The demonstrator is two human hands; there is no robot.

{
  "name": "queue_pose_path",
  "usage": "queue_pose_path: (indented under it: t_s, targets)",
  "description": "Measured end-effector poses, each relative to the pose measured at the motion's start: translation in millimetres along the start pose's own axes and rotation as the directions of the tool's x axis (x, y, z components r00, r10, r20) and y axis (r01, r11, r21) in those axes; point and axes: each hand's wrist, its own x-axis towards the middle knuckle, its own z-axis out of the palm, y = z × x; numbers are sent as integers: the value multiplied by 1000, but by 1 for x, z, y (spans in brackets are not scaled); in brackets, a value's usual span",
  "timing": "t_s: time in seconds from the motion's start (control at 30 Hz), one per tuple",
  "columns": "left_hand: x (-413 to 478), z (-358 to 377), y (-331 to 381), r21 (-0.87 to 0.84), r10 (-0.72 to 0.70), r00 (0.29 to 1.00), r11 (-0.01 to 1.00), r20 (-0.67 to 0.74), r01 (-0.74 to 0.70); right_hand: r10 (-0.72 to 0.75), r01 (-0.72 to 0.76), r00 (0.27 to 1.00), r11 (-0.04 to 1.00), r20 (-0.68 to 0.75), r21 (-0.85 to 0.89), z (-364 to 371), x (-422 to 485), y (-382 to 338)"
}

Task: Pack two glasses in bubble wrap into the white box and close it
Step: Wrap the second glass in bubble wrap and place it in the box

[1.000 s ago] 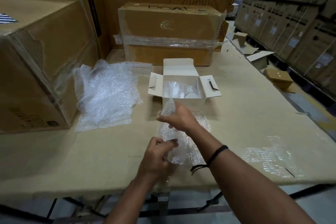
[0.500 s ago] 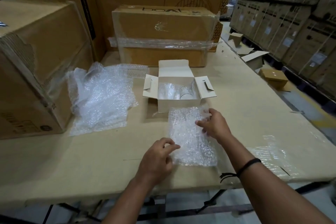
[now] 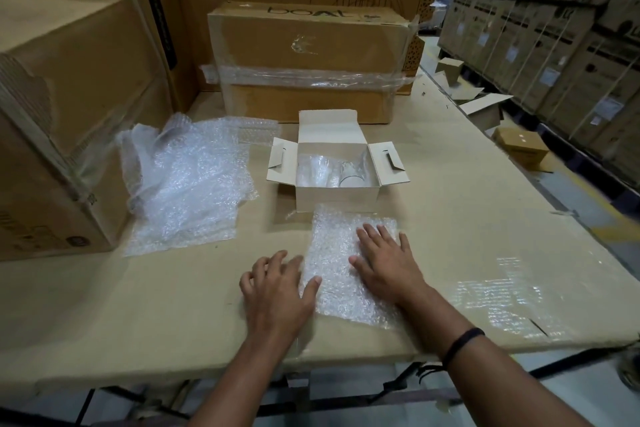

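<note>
A flat sheet of bubble wrap point(image 3: 341, 263) lies on the table in front of the white box point(image 3: 337, 197). My right hand point(image 3: 384, 262) presses flat on the sheet with fingers spread. My left hand point(image 3: 277, 291) rests flat at the sheet's left edge, thumb on the wrap. The white box stands with its flaps up and out. Inside it lie a bare glass point(image 3: 351, 174) on the right and a bundle that looks like a bubble-wrapped glass point(image 3: 313, 172) on the left.
A loose heap of bubble wrap point(image 3: 188, 180) lies to the left of the box. Big brown cartons stand at the left point(image 3: 65, 107) and behind the box point(image 3: 308, 62). Small cardboard boxes point(image 3: 519, 146) sit at the far right, by the table point(image 3: 138, 291) edge.
The bubble wrap sheet went from crumpled and lifted in both hands to spread flat on the table. Both hands opened and now lie flat on it.
</note>
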Motion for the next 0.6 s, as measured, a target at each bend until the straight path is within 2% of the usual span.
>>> queue_pose_path:
  t_s: [0.1, 0.13, 0.23, 0.3, 0.37, 0.43, 0.53, 0.6]
  targets:
    - [1, 0, 2, 89, -70, 997, 994, 40, 66, -19, 19, 998, 1000, 57, 9, -2, 4, -2]
    - [2, 0, 3, 111, -71, 995, 992, 63, 64, -20, 19, 999, 1000, 26, 23, -5, 7, -4]
    - [2, -3, 7, 77, -79, 994, 994, 77, 73, 48, -25, 972, 994, -228, 104, -17, 17, -15]
    - [-1, -6, 9, 77, -116, 991, 991, 70, 110, 147, -71, 941, 967, -306, 246, -29, 25, -31]
    - [-4, -8, 9, 98, -143, 988, 986, 59, 137, 213, -127, 954, 925, -213, 358, -37, 34, -51]
    - [-5, -5, 9, 92, -132, 988, 988, 79, 124, 207, -162, 972, 930, -106, 330, -39, 43, -70]
    - [-5, 1, 7, -16, -67, 992, 997, 110, 69, 170, -151, 984, 961, -61, 234, -34, 54, -90]
    - [-5, 2, 6, -152, -38, 999, 988, 31, 42, 155, -129, 987, 935, -51, 331, -36, 62, -95]
